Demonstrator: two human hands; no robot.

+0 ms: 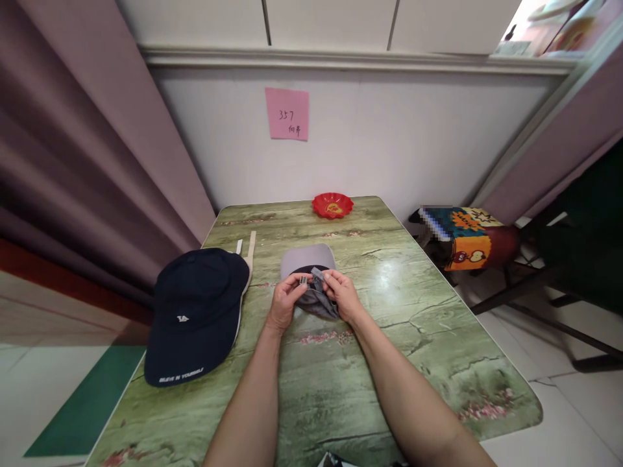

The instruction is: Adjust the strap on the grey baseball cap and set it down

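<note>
A grey cap (306, 257) lies near the middle of the green marbled table (331, 376), its brim pointing to the back and its inside facing up. At its left side my left hand (287, 299) pinches a strap end with a small metal buckle (304, 281). On the other side my right hand (343, 295) pinches the cap's grey strap (317, 275) between thumb and fingers. The two strap ends are close together, and whether they touch is too small to tell. A navy cap (197, 311) with white lettering on its brim rests to the left of my hands.
A red scalloped dish (332, 205) stands at the table's back edge. A pink note (287, 114) is stuck on the wall. Purple curtains (97, 130) hang at the left. Beyond the table's right edge are a stool with a colourful cover (468, 237) and a dark chair.
</note>
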